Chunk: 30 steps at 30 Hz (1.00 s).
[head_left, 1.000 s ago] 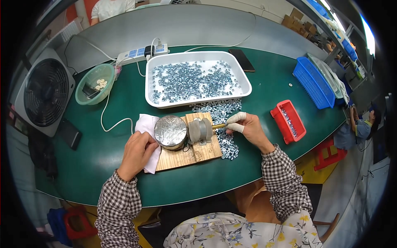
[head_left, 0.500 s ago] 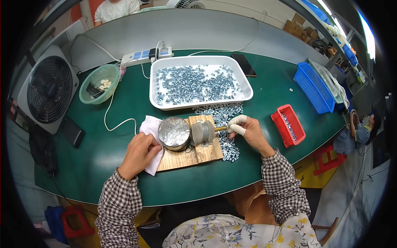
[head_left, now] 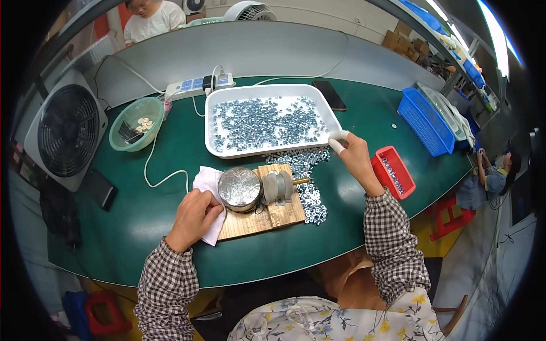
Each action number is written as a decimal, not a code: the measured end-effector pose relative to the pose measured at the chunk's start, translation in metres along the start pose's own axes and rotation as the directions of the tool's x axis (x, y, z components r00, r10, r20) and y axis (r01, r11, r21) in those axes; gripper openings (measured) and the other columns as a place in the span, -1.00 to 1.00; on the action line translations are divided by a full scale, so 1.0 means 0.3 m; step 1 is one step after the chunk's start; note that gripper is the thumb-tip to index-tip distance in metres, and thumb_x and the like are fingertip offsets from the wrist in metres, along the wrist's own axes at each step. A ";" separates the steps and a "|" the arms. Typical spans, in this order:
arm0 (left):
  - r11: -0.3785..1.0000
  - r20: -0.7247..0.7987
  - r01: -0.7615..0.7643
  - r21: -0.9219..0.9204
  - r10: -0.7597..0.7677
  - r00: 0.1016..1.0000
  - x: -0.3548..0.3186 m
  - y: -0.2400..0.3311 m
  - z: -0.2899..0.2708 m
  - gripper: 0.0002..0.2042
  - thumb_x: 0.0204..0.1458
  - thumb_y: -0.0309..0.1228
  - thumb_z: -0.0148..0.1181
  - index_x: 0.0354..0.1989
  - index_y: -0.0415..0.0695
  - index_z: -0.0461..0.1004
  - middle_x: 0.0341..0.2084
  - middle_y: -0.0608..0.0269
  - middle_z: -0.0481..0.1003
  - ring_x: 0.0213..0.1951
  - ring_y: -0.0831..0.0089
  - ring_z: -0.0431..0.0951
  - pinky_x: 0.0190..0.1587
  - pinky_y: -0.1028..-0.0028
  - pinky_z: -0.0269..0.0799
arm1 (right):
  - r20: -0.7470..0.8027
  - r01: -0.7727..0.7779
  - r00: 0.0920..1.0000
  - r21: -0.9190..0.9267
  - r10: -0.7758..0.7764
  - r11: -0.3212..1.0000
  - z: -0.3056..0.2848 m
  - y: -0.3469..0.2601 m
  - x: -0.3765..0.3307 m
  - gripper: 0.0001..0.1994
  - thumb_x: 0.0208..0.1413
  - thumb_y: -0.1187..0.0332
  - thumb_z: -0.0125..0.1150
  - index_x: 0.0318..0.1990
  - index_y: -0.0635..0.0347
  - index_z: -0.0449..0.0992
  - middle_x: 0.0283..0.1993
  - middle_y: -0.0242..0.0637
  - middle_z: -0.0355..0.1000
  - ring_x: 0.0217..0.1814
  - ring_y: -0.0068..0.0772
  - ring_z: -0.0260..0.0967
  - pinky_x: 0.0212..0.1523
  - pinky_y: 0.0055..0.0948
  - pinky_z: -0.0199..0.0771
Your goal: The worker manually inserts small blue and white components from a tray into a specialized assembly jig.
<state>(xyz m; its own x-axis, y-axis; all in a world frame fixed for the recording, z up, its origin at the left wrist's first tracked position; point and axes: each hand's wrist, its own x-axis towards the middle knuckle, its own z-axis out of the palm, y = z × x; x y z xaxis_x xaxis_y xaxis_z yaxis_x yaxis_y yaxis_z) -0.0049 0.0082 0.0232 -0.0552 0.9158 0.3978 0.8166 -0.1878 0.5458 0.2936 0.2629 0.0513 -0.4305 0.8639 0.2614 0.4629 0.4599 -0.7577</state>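
My left hand (head_left: 196,220) rests on a folded white cloth (head_left: 208,181), its fingers curled together beside a round metal can (head_left: 239,190). Whether anything is pinched there is hidden. My right hand (head_left: 355,156), with white finger covers on thumb and forefinger, is pinched at the front right corner of a white tray (head_left: 261,152). What it holds, if anything, is too small to make out. Small metal nuts (head_left: 250,122) are spread in the tray. On a wooden board (head_left: 244,227) sits a clamped grey motor-like cylinder (head_left: 277,187) with a brass rod (head_left: 301,181) pointing right.
Loose metal nuts (head_left: 314,207) lie right of the board. Farther right are a red bin (head_left: 402,173) and a blue basket (head_left: 425,125). A green bowl (head_left: 124,145), a fan (head_left: 68,131) and a power strip (head_left: 187,88) stand left. A co-worker (head_left: 153,20) sits beyond the partition.
My right hand has left the brass rod and moved up and right to the tray's corner. My left hand has stayed by the cloth. The view has shifted slightly.
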 end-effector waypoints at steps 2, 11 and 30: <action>1.000 -0.006 0.013 -0.006 -0.013 1.000 -0.003 0.004 -0.003 -0.85 -0.08 -0.49 0.26 -0.48 -0.17 0.37 -0.61 0.20 0.32 -0.47 0.26 0.34 -0.38 0.33 0.25 | -0.029 -0.029 0.999 -0.134 0.026 0.991 -0.006 0.039 -0.028 -0.84 0.06 0.45 0.25 -0.23 0.34 0.55 -0.42 -0.29 0.51 -0.42 -0.52 0.45 -0.39 -0.51 0.44; 0.999 0.001 -0.030 0.029 0.030 1.000 0.002 -0.014 0.014 -0.87 -0.08 -0.56 0.24 -0.47 -0.23 0.37 -0.55 0.16 0.30 -0.48 0.27 0.36 -0.42 0.37 0.26 | -0.049 0.138 0.985 -0.375 -0.168 0.917 0.045 0.118 -0.082 -0.87 -0.05 0.42 0.31 -0.36 0.27 0.55 -0.37 -0.10 0.46 -0.33 -0.09 0.46 -0.29 -0.26 0.45; 0.996 0.031 0.083 -0.015 -0.082 0.996 -0.019 -0.021 0.003 -0.88 -0.06 -0.61 0.20 -0.45 -0.28 0.34 -0.53 0.15 0.28 -0.51 0.33 0.33 -0.43 0.42 0.26 | -0.018 0.178 0.984 0.079 -0.178 0.981 0.073 0.056 -0.132 -0.87 0.10 0.52 0.19 -0.21 0.37 0.49 -0.27 -0.19 0.49 -0.34 -0.44 0.49 -0.29 -0.45 0.50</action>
<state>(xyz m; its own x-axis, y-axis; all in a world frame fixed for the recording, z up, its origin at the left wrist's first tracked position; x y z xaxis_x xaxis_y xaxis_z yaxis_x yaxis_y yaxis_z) -0.0092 0.0045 0.0167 -0.1044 0.9388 0.3283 0.8008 -0.1164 0.5875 0.3014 0.2321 0.0150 -0.4917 0.7721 0.4026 0.3161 0.5891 -0.7437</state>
